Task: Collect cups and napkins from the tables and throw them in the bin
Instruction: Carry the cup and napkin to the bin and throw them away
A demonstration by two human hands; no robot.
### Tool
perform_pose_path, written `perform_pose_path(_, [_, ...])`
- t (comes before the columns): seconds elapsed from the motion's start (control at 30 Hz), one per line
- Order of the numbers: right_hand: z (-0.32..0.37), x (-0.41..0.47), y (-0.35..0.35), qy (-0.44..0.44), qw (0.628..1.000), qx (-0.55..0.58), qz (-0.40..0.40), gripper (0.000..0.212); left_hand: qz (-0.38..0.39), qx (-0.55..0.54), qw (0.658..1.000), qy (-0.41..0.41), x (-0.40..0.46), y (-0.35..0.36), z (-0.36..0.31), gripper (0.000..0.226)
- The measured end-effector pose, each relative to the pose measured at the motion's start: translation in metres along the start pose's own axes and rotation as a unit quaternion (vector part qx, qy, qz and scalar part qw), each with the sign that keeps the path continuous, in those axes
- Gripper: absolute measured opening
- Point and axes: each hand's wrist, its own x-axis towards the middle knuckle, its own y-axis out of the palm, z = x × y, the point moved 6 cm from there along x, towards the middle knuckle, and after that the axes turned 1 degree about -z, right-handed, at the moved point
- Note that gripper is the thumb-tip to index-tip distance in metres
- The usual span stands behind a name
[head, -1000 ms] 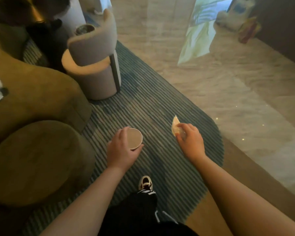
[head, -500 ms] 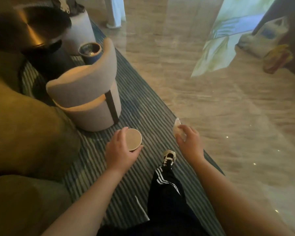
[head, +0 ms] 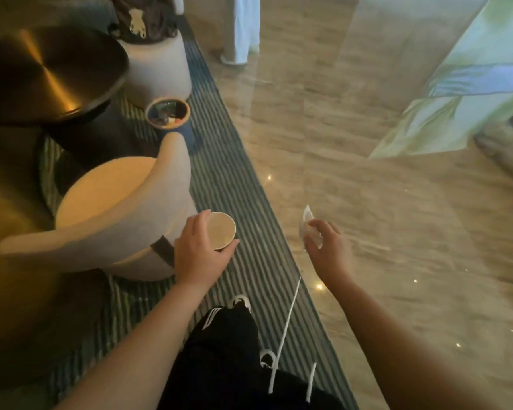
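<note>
My left hand (head: 197, 250) grips a paper cup (head: 221, 229), its open mouth facing up and nothing visible inside. My right hand (head: 328, 247) pinches a crumpled white napkin (head: 307, 221) between thumb and fingers. Both hands are held out in front of me over the edge of the striped rug (head: 234, 173). A small dark blue bin (head: 168, 113) with rubbish inside stands on the rug ahead, behind a curved beige chair (head: 116, 208).
A round brass-topped table (head: 48, 72) stands at the left, with a white stool (head: 157, 69) behind the bin. Polished marble floor (head: 367, 202) lies to the right. My legs in black trousers (head: 228, 350) are below. Someone's light trouser legs (head: 240, 28) stand at the top.
I have walked forward along the rug. The chair, the table and the bin have come nearer and lower in view. Both hands keep their hold on the cup and the napkin.
</note>
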Motion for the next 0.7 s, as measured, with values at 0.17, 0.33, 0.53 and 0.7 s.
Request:
perform_pose_path(0.17, [0.011,0.12,0.011,-0.021,1.0,-0.006,0.022,0.03,-0.029,0.008,0.999,-0.041,0.108,0.039,0.012,0.074])
perform_pose_path(0.33, [0.043,0.264,0.061,-0.054,0.997,-0.008,0.06,0.03,-0.056,0.02,0.995,-0.084,0.239,0.074,0.049,0.074])
perform_pose_path(0.53, [0.117,0.443,0.121,-0.114,0.981,-0.044,0.15,0.03,-0.088,0.019,0.983,-0.158,0.394,0.084,0.1,0.071])
perform_pose_path(0.7, [0.186,0.557,0.161,-0.14,0.971,-0.03,0.191,0.031,-0.115,0.033,0.966,-0.23,0.482,0.072,0.137,0.073])
